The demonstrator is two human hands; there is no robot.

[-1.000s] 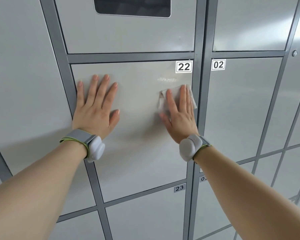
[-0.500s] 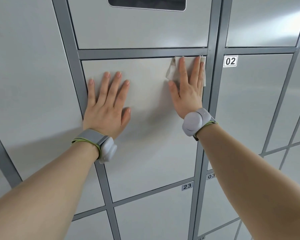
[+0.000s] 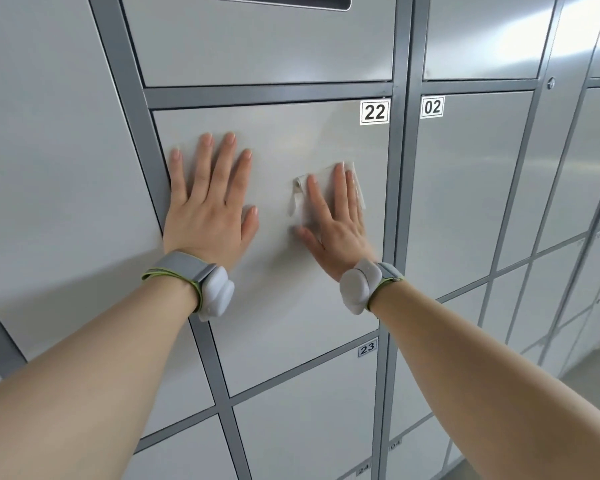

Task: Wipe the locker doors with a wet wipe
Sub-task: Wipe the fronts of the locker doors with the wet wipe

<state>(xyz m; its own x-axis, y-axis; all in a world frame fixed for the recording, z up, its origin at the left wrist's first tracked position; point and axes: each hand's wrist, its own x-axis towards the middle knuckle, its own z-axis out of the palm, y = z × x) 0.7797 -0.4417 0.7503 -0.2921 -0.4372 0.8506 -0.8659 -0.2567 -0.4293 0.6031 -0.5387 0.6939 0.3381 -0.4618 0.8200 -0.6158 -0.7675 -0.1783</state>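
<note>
Grey locker door 22 [image 3: 284, 306] faces me at the middle of the view. My right hand [image 3: 336, 223] lies flat on its right half, straight fingers pressing a white wet wipe [image 3: 300, 192] against the metal below the number label 22 [image 3: 374, 112]. Part of the wipe sticks out to the left of and above my fingers. My left hand [image 3: 210, 206] rests flat with spread fingers on the left part of the same door, beside the dark grey frame post.
Door 02 [image 3: 465, 202] lies to the right, door 23 [image 3: 302, 420] below, and a door with a dark window [image 3: 278, 0] above. Dark grey frame bars [image 3: 400, 202] separate the doors. More lockers run off to the right, with floor [image 3: 589, 386] at the lower right.
My right hand slid the wipe up to the door's top right corner over label 22, then back down below it. My left hand stayed flat on the door.
</note>
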